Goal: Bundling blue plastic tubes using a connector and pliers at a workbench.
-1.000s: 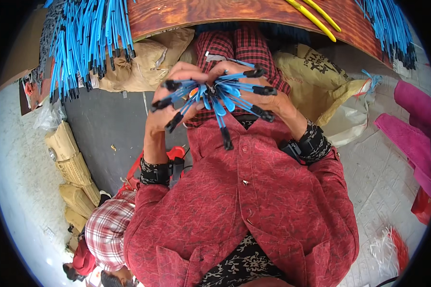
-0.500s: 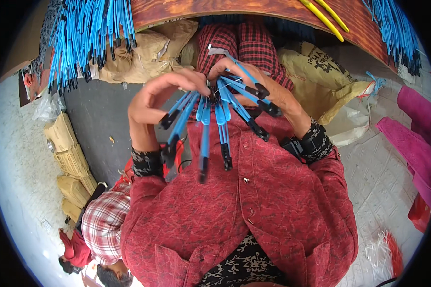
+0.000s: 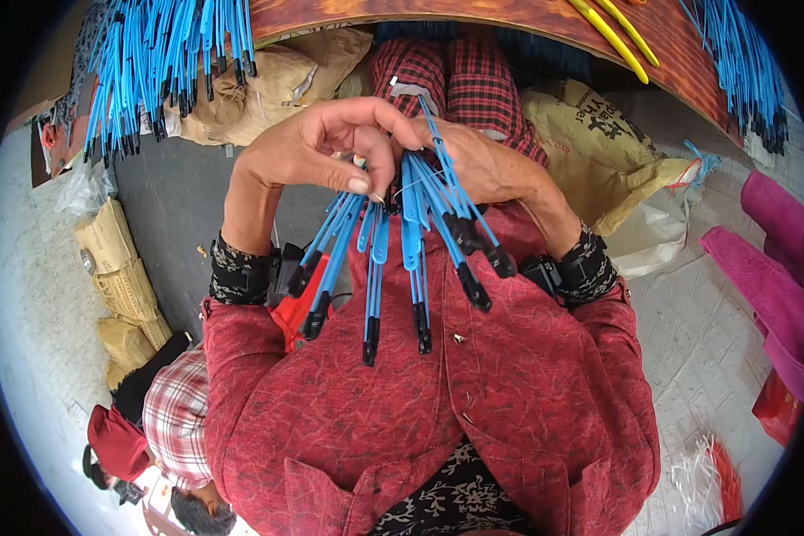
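Note:
In front of my chest is a fan of slim blue rods (image 3: 372,286) with black end caps, spreading from a dark middle. My right hand (image 3: 487,165) is closed around the far right side of this bunch, its fingers mostly hidden behind the rods. One rod stands up past its knuckles. A thin pale wire (image 3: 417,185) crosses the rods near the middle. My left hand (image 3: 317,147) is at the left of the middle, index finger arched. Its thumb and a bent finger pinch together there; what lies between them is too small to make out.
Bundles of blue rods hang at the left (image 3: 165,76) and right (image 3: 741,67) of a wooden table (image 3: 473,11). Yellow-handled pliers (image 3: 618,40) lie on it. Sacks (image 3: 598,152) stand below. Another person in a plaid shirt (image 3: 174,411) sits at the lower left.
My left hand has lifted and turned, its index finger arching higher over the middle. The rod bunch has shifted slightly down, and the rods by my right hand have swung downward.

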